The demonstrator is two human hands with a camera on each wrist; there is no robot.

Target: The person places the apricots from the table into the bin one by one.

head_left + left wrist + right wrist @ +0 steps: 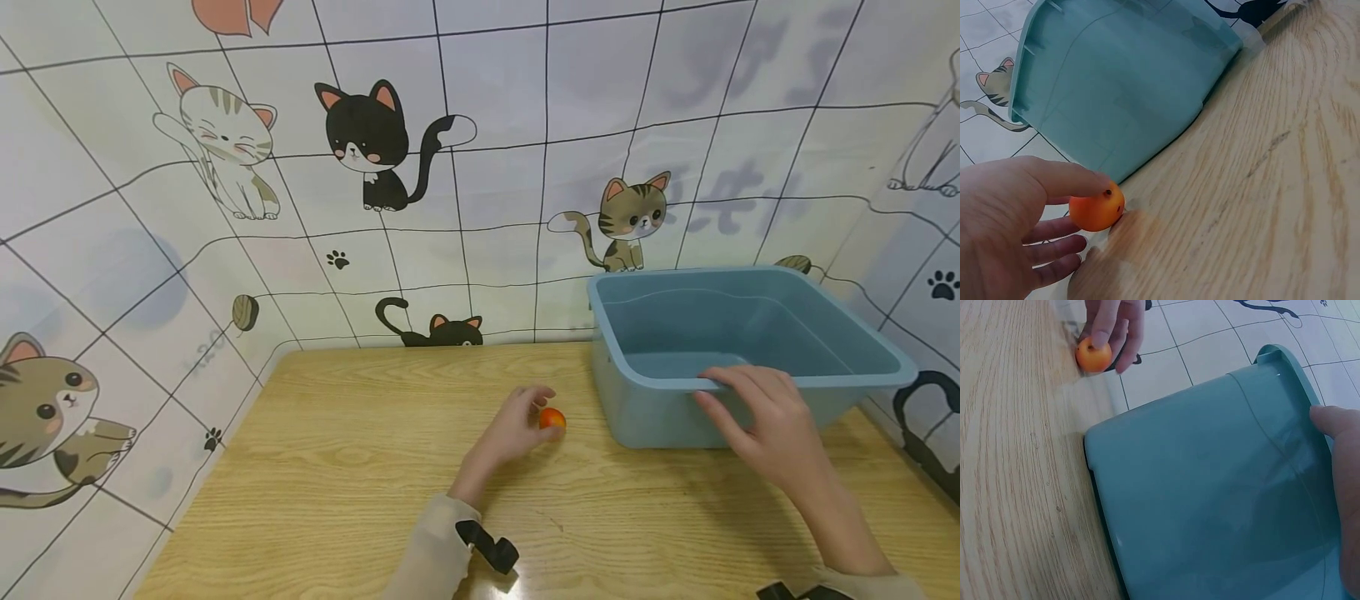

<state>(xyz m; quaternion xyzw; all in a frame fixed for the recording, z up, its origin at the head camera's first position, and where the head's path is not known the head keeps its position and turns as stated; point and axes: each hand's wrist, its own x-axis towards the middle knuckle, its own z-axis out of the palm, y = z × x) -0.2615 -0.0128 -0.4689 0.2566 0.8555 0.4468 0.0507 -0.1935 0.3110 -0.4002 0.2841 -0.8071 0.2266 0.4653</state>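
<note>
A small round orange fruit point(552, 418) with a dark stem spot point(1108, 192) sits on the wooden table, left of a blue-green plastic tub point(637, 417). My left hand point(517, 429) pinches the fruit. In the left wrist view its thumb lies over the fruit, the index finger is partly hidden behind it, and the other fingers are bent. My right hand point(772, 425) holds the near rim of the tub, with the thumb outside and the fingers over the edge. The right wrist view shows the tub's outer wall point(1210, 481) and, beyond it, the left hand on the fruit point(1094, 356).
The tub stands upright at the right side of the wooden table point(337, 467), and its visible inside holds nothing. Behind the table hangs a wall covering point(495, 208) with cat drawings and grid lines. Black straps point(487, 546) sit on the wrists.
</note>
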